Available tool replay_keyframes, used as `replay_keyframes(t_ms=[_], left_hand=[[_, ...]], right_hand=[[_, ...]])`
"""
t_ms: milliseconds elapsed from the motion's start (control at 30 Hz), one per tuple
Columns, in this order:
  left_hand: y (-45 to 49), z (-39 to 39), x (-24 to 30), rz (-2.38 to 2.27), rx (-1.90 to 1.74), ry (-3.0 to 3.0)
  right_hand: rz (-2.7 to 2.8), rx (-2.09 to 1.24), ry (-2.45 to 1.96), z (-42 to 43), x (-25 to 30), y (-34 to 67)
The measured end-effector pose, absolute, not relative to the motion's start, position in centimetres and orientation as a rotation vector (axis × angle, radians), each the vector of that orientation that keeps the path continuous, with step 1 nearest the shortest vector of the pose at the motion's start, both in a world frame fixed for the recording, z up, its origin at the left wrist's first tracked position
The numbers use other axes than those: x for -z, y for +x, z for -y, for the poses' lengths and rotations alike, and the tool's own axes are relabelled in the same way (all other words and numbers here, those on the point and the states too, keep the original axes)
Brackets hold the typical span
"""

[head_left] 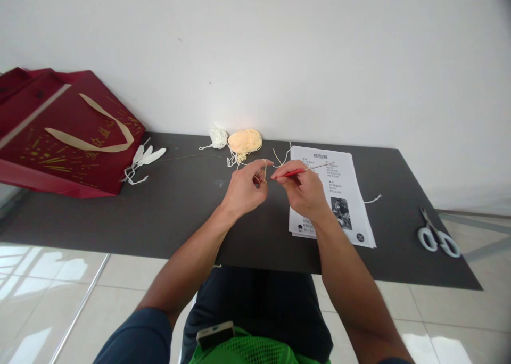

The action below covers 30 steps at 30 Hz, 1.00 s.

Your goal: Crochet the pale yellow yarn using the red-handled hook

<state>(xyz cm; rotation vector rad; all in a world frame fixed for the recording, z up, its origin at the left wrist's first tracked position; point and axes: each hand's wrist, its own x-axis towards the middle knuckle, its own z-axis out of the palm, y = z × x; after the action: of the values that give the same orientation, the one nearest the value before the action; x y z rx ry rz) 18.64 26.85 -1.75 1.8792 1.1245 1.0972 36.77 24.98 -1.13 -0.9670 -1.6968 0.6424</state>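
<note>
My right hand (pixel 302 188) is closed in a pinch on a crochet hook (pixel 295 173) with a red grip and metal ends. One end reaches left toward my other hand, while the longer end sticks out to the right over the papers. Pale yellow yarn (pixel 265 167) loops around the fingers of my left hand (pixel 248 187), which is closed on it with thumb and fingertips together. Any stitches at the hook's tip are too small to make out. Beyond my hands, the peach-yellow yarn ball (pixel 245 141) lies against the wall, beside a smaller white yarn ball (pixel 218 137).
Printed sheets (pixel 353 191) lie partly under my right hand. White-handled scissors (pixel 437 236) rest at the table's right end. On the left, a dark red gift bag (pixel 72 140) lies on the dark table (pixel 179 215), with white crocheted pieces (pixel 146 155) beside it. The wall borders the back edge.
</note>
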Motion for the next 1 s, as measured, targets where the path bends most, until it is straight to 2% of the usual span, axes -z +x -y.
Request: replay_keyframes(t_ms=[333, 667, 1000], left_hand=[[18.7, -26.5, 1.1, -0.972, -1.077, 1.828], [18.2, -26.9, 0.6, -0.714, -1.03, 1.375], [18.9, -27.2, 0.9, -0.695, -1.342, 1.039]], right_hand=[[1.591, -0.785, -0.891, -25.2, 1.2, 37.4], [1.18, -1.179, -0.716, -25.8, 1.4, 37.1], [0.775, -1.368, -0.759, -25.4, 0.7, 34.4]])
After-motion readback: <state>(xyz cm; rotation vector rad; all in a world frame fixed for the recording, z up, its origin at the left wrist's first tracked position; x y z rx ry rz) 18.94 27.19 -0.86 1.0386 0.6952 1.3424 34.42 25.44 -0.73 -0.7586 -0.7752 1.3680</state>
